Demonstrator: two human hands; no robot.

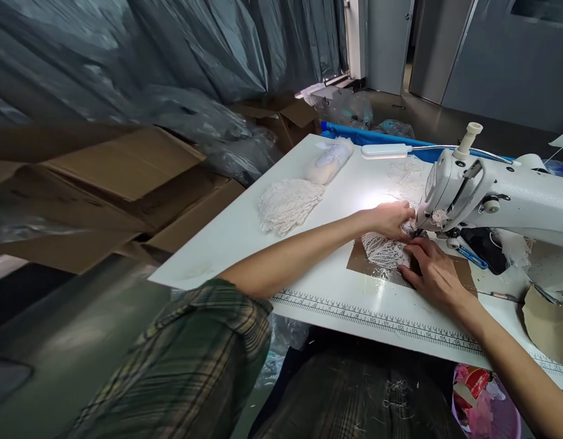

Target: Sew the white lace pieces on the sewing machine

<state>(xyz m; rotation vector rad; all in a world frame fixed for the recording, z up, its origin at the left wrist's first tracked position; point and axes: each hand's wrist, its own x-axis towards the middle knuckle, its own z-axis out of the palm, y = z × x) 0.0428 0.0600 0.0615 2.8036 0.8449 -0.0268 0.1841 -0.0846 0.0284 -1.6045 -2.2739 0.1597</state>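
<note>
A white sewing machine [501, 189] stands on the right of the table, its needle area between my hands. A piece of white lace [384, 250] lies below the needle area on the brown plate [361, 259]. My left hand [391, 219] reaches across from the left, fingers curled closed at the lace's far edge; its fingertips are partly hidden by the machine head. My right hand [432, 265] rests close to the needle on the near side, fingers bent and thumb on the lace edge. A stack of lace pieces [290, 204] lies to the left.
A wrapped pale roll [329, 161] and more lace [409, 174] lie farther back. A white lamp [386, 151] lights the work. Blue-handled snips [472, 257] lie beside the machine. A printed ruler [368, 317] follows the front edge. Cardboard boxes [126, 161] stand left; a pink bin [505, 411] sits below.
</note>
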